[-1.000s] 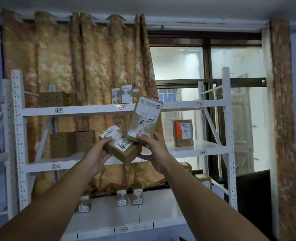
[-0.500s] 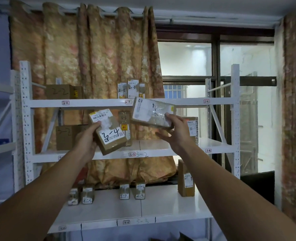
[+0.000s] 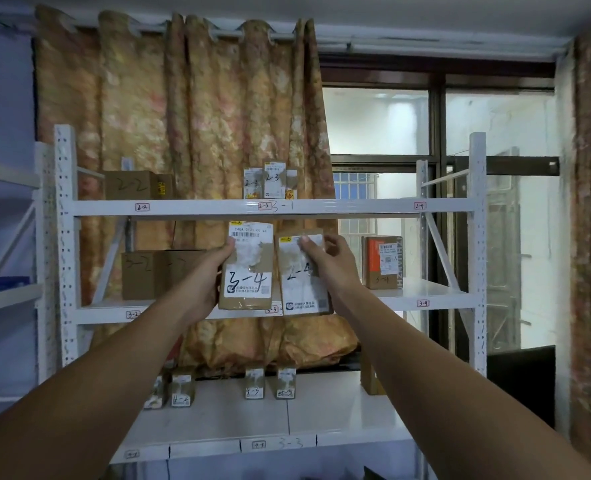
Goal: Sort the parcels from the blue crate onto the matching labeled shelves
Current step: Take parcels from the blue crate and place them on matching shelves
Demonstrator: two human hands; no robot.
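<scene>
With both forearms stretched up and forward, the left hand (image 3: 205, 275) grips a parcel marked 3-4 (image 3: 249, 282) by its left edge, thumb on its face. The right hand (image 3: 328, 268) clasps a parcel marked 2-4 (image 3: 301, 289), thumb on the label. Both stand upright, just beside each other, before the rack's middle shelf (image 3: 425, 303). Farther right on it stands an orange-labelled box (image 3: 382, 263); a floral curtain (image 3: 200, 116) hangs behind.

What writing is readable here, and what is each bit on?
"3-4": first parcel, in left hand.
"2-4": second parcel, in right hand.
"2-2": brown box.
"2-2", "2-3", "2-4": top beam tags.
"3-4": middle beam tag.
"4-3": bottom beam tag.
Small print on shipping labels: unreadable.
</scene>
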